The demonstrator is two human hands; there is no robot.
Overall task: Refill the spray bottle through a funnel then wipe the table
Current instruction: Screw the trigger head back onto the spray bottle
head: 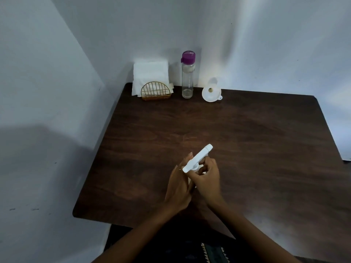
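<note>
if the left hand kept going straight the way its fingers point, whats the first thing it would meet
Past the spray bottle it holds, the left hand points up the bare table, roughly toward the clear bottle with the purple cap. That looks first, though depth is unclear.

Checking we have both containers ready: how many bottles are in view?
2. The spray bottle is at the table's near middle, held by both hands and mostly hidden beneath them. The purple-capped clear bottle stands at the back, between napkin holder and funnel.

Dark wooden table (247,149) against pale corner walls (57,73).
</note>
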